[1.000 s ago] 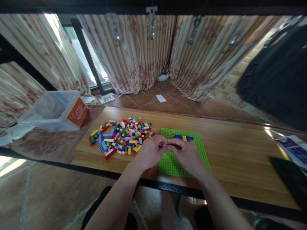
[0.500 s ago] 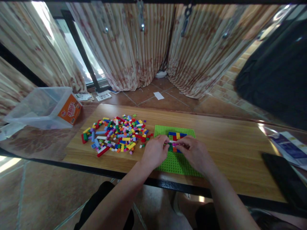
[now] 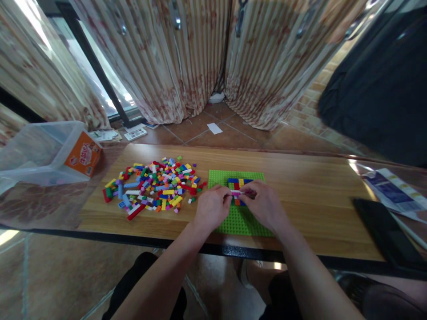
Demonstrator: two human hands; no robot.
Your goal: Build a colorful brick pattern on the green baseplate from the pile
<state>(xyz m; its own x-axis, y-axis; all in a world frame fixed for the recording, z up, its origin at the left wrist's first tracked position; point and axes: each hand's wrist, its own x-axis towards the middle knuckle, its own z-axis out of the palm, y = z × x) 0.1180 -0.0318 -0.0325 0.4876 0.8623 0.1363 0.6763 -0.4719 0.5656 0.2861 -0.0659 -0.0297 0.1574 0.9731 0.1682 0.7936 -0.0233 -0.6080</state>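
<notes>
A green studded baseplate (image 3: 242, 227) lies on the wooden table with a block of blue, red and yellow building bricks (image 3: 240, 182) built on it. Over these bricks both hands pinch at a small pink and white piece, the pink brick (image 3: 235, 193). My left hand (image 3: 213, 206) closes on its left end, thumb and forefinger together. From the other side, my right hand (image 3: 263, 202) pinches its right end. The fingers partly cover the piece and the bricks underneath. I cannot tell whether it is one brick or two.
Loose mixed bricks (image 3: 163, 182) are spread over the left of the wooden table (image 3: 310, 200). A clear plastic bin (image 3: 43, 175) with an orange label stands past the left end. A black phone-like slab (image 3: 387, 231) and printed papers (image 3: 396, 191) lie at the right.
The camera view has shifted slightly, moving the scene left and a little up. Both hands stay at the bricks, fingertips a little closer together around the pink and white piece.
</notes>
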